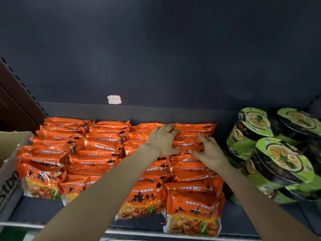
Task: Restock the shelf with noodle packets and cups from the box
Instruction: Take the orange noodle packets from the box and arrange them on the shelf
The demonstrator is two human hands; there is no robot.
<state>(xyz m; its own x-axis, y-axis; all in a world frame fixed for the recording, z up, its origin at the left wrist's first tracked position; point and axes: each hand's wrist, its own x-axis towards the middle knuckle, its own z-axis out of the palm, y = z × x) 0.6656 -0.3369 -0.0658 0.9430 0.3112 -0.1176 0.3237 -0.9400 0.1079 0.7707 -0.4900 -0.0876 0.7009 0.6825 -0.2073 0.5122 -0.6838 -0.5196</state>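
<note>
Atop the rear packets (189,136), left hand (163,141) and right hand (208,152) press flat, open-fingered, gripping nothing; rows run crosswise.

1. A single head-worn, wide-angle view looks forward and slightly down into a dark shelf (156,221).
2. It sits close: both forearms reach in from the bottom edge.
3. Orange noodle packets (104,153) fill the centre, green noodle cups (278,153) the right, a cardboard box (10,171) the left edge.

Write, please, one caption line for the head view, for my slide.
Both hands, left hand and right hand, press orange noodle packets on the shelf beside green noodle cups.
</note>
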